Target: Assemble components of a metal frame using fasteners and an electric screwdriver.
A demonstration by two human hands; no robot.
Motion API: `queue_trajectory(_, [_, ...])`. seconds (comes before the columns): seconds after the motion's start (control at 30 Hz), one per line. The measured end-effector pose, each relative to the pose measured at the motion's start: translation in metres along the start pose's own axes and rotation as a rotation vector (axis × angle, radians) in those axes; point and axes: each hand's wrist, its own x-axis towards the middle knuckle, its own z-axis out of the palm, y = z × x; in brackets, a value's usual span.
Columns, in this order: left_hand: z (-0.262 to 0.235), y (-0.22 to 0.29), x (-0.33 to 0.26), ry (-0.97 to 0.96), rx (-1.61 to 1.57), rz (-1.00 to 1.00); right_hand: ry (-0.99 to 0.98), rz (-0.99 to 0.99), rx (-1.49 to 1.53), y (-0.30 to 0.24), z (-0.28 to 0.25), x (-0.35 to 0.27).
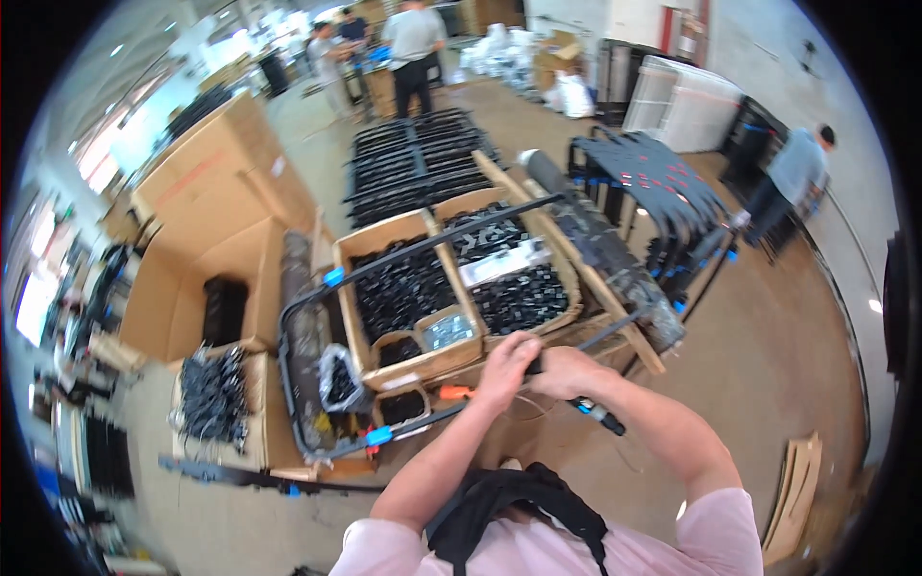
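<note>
A dark tubular frame [432,242] with blue clips lies across the boxes before me. At its near rail, my left hand [507,370] is closed around the tube, thumb on top. Right beside it, my right hand [565,372] is closed, its fingers mostly hidden. A small black part [535,366] shows between the two hands. Below my right hand a black and blue pen-shaped tool [597,416] sticks out; whether I hold it or it hangs cannot be told. An orange-handled tool [455,392] lies to the left of my left hand.
Cartons of small black parts [401,288] stand under the frame, with a clear bag [338,376] beside them. An open carton [197,298] and a bundle of black cords [213,392] are at left. Stacked dark frames [413,163] lie beyond. A co-worker [792,178] bends at right.
</note>
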Motion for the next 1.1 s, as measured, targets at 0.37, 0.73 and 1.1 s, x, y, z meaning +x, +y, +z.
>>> queue_trajectory(0.37, [-0.040, 0.101, -0.021, 0.132, 0.108, 0.456, 0.009, -0.099, 0.183, -0.078, -0.060, -0.024])
queue_trajectory(0.73, [-0.249, -0.009, -0.058, 0.642, 0.009, -0.457, 0.175, -0.623, -0.374, -0.157, 0.102, 0.154])
queue_trajectory(1.1, [-0.428, -0.019, 0.018, 0.898, 0.659, -0.474, 0.224, -0.609, -0.329, -0.232, 0.152, 0.367])
